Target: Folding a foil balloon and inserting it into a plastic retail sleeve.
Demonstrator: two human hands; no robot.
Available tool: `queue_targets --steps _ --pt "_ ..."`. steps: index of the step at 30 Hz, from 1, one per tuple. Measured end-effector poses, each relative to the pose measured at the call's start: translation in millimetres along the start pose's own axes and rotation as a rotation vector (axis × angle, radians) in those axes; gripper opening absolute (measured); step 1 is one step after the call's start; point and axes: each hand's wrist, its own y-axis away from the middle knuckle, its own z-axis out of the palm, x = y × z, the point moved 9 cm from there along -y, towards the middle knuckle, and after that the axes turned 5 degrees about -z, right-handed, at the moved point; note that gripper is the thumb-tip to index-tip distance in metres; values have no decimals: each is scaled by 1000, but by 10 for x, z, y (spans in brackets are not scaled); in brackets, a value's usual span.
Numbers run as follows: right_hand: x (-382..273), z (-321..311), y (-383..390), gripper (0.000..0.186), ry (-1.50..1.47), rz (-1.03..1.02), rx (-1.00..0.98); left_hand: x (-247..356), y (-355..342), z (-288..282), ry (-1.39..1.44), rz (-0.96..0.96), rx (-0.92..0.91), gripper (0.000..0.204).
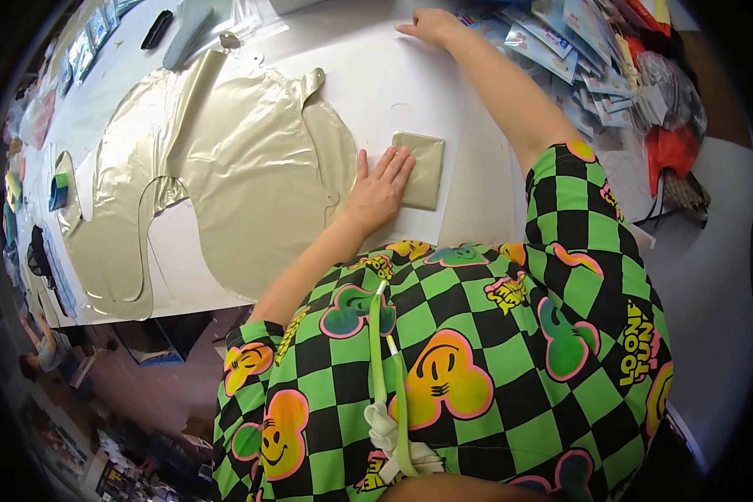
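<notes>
My left hand (378, 191) lies flat with its fingers spread, its fingertips on the edge of a folded beige plastic square (422, 171). Left of it spreads a large glossy beige plastic sheet (259, 159), an inflatable-looking piece with rounded lobes and a curved gap at its near side. My right arm stretches to the far side of the table, where my right hand (431, 27) has its fingers curled in beside a pile of packets (552, 46). Whatever those fingers hold, if anything, is hidden.
The white table (468, 188) carries a grey-blue tool-like object (188, 32) and a black object (156, 30) at the far left. Clear plastic bags (259, 21) lie beyond the sheet. A red bag (672, 159) sits at the right. Another person (46, 347) is at the far left.
</notes>
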Motion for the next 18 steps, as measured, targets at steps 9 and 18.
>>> queue_targets --steps 9,18 --pt "141 -11 244 66 -58 -19 -210 76 237 70 -40 6 -52 49" --pt "-401 -531 613 34 -570 -154 -290 -212 261 201 -84 -26 -60 47"
